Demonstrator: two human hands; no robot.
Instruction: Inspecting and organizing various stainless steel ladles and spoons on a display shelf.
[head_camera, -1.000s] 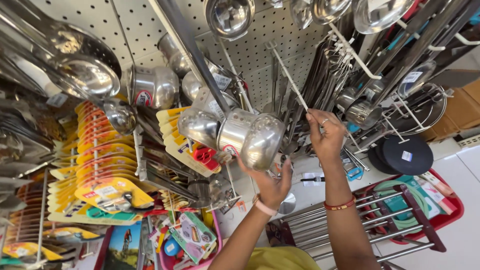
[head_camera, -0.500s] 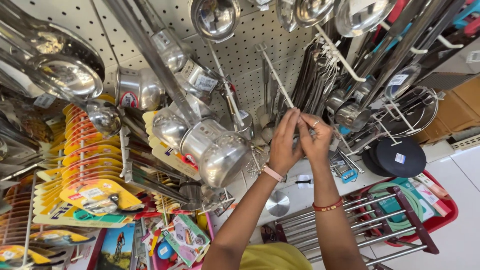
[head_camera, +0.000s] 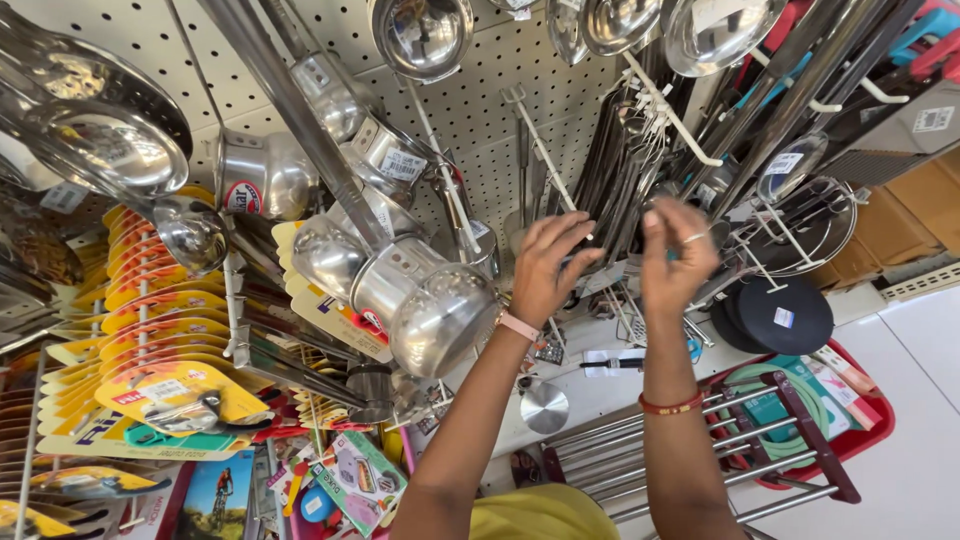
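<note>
Both hands are raised to a white pegboard (head_camera: 470, 110) hung with steel kitchenware. My left hand (head_camera: 548, 268), with a pink wristband, has its fingers curled at the front end of a long metal peg hook (head_camera: 545, 160). Beside it hang dark, thin steel utensils (head_camera: 615, 190). My right hand (head_camera: 675, 252) wears a ring and a red bangle. It is blurred, fingertips pinched together just right of the hook's tip, close to the utensils. Whether it holds anything is unclear.
Shiny steel pots (head_camera: 440, 315) hang left of my left hand, with ladles (head_camera: 420, 35) overhead. Yellow carded packs (head_camera: 150, 330) fill the left side. A black round pan (head_camera: 780, 315), a red basket (head_camera: 865, 440) and a wire rack (head_camera: 620, 450) are lower right.
My left hand rose from below the pots to the hook's tip. My right hand left the hook's tip and shifted a little to the right. The view moved closer.
</note>
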